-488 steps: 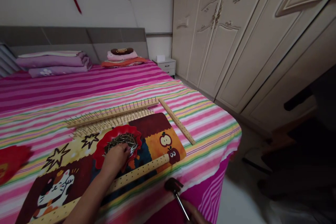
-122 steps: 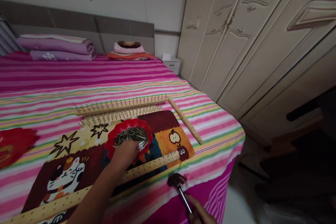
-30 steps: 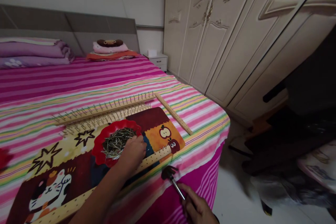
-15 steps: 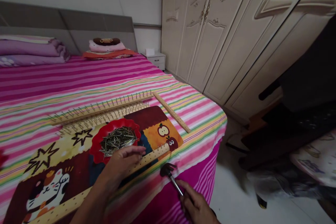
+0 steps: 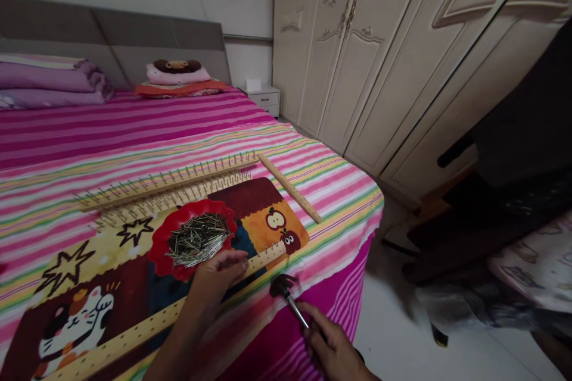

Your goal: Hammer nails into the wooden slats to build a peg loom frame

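Note:
My left hand (image 5: 221,271) is closed in a pinch just above a drilled wooden strip (image 5: 134,328), right beside a red bowl (image 5: 161,256) with a wavy rim. Whatever its fingertips hold is too small to make out. Several nails (image 5: 274,247) stand upright at the strip's far right end. Loose nails (image 5: 199,238) fill the bowl. My right hand (image 5: 328,339) grips a claw hammer (image 5: 295,309) by its handle, its dark head low beside the strip at the bed's near edge.
Wooden strips studded with nails (image 5: 174,181) lie behind the bowl. Another drilled strip (image 5: 290,187) lies at an angle to the right. A printed mat (image 5: 241,193) covers part of the striped bed (image 5: 339,181). Wardrobes (image 5: 330,59) stand beyond, with dark clutter (image 5: 447,214) at right.
My left hand and forearm have shifted slightly right along the strip, showing more of the bowl and strip. The hammer stays nearly where it was in my right hand.

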`<action>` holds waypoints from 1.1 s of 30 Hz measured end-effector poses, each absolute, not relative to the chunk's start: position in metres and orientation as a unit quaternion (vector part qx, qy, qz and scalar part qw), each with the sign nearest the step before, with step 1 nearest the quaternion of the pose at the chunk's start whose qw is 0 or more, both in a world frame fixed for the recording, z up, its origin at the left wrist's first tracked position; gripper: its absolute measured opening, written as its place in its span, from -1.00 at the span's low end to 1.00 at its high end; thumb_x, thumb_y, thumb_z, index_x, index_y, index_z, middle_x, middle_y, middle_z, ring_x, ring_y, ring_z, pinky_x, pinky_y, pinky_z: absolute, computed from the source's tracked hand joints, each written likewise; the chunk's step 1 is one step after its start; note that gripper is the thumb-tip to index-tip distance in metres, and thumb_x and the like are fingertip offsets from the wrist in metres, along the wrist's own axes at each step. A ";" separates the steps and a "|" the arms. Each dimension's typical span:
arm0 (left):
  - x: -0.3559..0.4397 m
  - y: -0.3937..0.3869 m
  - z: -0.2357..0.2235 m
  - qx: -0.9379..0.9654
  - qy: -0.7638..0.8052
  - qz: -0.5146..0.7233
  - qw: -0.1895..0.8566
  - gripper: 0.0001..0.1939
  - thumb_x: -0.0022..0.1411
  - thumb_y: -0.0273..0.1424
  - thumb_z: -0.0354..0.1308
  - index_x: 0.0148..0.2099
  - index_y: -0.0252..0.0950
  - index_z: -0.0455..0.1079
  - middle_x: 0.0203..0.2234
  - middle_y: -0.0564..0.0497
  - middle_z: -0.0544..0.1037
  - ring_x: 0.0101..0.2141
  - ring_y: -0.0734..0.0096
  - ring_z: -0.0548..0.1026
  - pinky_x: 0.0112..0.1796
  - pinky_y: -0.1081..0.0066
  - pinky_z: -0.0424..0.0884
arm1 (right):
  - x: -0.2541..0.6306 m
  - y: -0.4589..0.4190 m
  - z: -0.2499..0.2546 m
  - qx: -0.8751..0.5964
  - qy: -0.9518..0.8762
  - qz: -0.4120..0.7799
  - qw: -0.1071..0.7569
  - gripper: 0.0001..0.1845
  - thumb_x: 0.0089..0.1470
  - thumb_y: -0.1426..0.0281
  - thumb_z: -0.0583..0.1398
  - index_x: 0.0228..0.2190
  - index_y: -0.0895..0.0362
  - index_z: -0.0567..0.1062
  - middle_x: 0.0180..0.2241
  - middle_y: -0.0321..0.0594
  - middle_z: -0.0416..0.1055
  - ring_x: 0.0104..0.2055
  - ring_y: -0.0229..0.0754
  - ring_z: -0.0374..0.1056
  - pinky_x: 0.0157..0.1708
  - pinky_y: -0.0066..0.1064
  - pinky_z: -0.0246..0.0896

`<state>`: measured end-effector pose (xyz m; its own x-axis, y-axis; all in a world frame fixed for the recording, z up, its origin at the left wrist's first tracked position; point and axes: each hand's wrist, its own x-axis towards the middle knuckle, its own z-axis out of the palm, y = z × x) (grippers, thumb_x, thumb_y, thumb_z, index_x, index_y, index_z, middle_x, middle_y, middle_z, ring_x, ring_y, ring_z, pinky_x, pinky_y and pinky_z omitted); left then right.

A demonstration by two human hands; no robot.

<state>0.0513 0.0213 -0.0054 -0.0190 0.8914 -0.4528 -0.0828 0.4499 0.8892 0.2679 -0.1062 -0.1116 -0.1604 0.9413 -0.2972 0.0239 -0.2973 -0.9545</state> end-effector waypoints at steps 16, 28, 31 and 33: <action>0.061 0.031 -0.026 0.401 0.633 0.386 0.538 -0.65 -0.26 -0.23 0.25 -0.35 -0.28 0.51 -0.52 0.09 0.53 -0.57 0.57 0.36 -0.51 0.52 0.36 | 0.266 -0.107 -0.107 -0.538 -0.451 0.603 0.380 -0.52 0.14 0.17 0.06 0.06 0.08 0.27 -0.66 -0.52 -0.02 -0.66 -0.38 -0.08 -0.70 -0.57 -0.19; 0.060 0.031 -0.038 0.500 0.642 0.351 0.463 -0.65 -0.11 -0.15 0.13 -0.30 -0.23 0.49 -0.39 0.05 0.57 -0.53 0.47 0.43 -0.44 0.43 0.39 | 0.270 -0.103 -0.107 -0.532 -0.488 0.595 0.355 -0.45 0.12 0.08 0.04 0.07 0.10 0.28 -0.66 -0.50 -0.02 -0.66 -0.35 -0.05 -0.69 -0.54 -0.14; 0.059 0.030 -0.038 0.564 0.644 0.329 0.399 -0.71 -0.04 -0.17 0.07 -0.34 -0.19 0.49 -0.38 0.05 0.58 -0.43 0.40 0.47 -0.39 0.42 0.39 | 0.270 -0.105 -0.110 -0.546 -0.493 0.569 0.367 -0.46 0.09 0.08 0.05 0.03 0.08 0.34 -0.65 -0.49 -0.01 -0.66 -0.36 -0.06 -0.68 -0.53 -0.14; 0.058 0.029 -0.036 0.606 0.640 0.316 0.351 -0.75 -0.01 -0.19 0.05 -0.39 -0.18 0.49 -0.40 0.06 0.57 -0.36 0.36 0.48 -0.32 0.39 0.38 | 0.268 -0.108 -0.108 -0.564 -0.491 0.542 0.383 -0.47 0.05 0.07 0.08 -0.01 0.09 0.40 -0.64 -0.47 0.02 -0.65 -0.35 -0.05 -0.67 -0.52 -0.13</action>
